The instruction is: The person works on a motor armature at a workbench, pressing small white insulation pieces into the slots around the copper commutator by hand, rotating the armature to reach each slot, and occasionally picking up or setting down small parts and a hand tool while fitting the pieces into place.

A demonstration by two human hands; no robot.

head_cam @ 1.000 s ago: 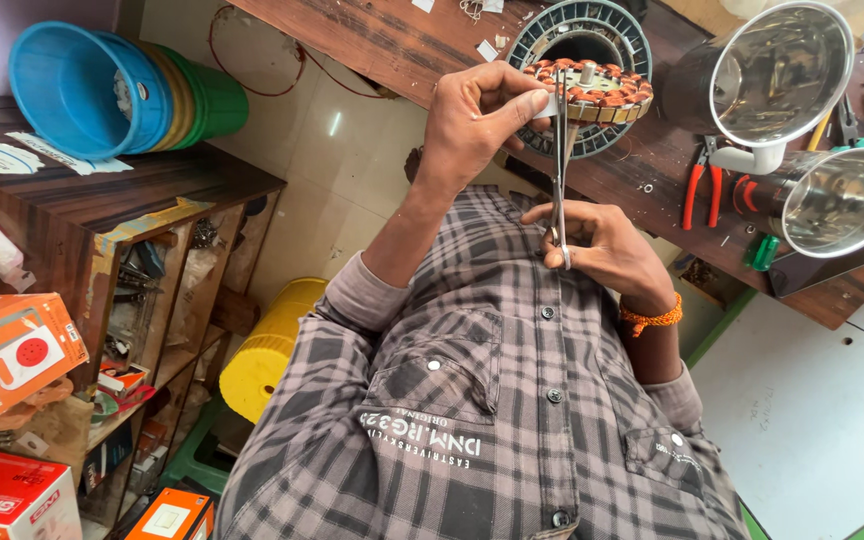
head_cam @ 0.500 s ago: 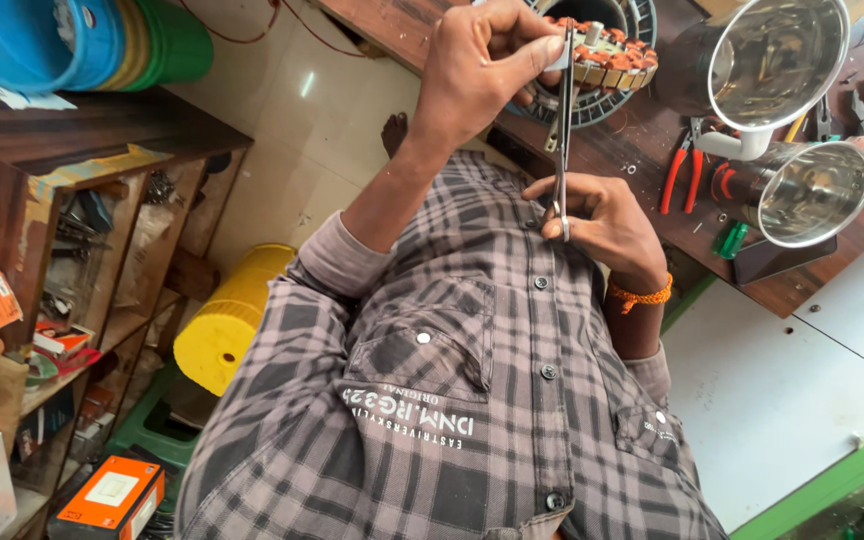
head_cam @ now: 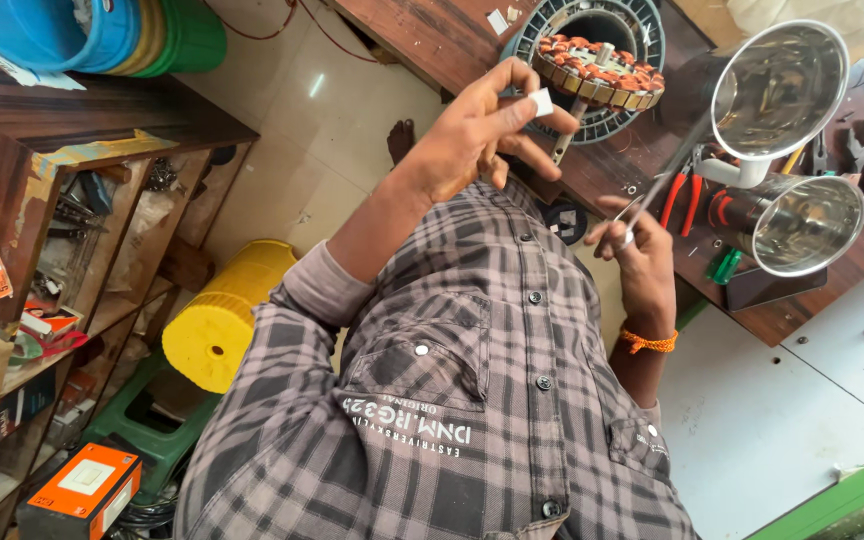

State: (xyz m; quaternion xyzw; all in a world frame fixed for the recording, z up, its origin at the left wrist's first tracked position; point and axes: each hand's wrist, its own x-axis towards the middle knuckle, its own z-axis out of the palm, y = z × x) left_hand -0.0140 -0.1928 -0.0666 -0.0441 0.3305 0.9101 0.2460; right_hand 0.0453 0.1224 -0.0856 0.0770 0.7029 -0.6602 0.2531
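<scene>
Head view: white slip (head_cam: 541, 101) between left hand's (head_cam: 482, 130) fingertips, scissors (head_cam: 664, 180) in right hand (head_cam: 632, 245).

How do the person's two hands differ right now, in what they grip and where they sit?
The left hand reaches farther forward, beside the round copper-wound stator, pinching a small white piece. The right hand sits closer to the body, its grip closed on a long thin metal tool. The right wrist wears an orange thread band; the left wrist is bare. Both hands are holding something.
</scene>
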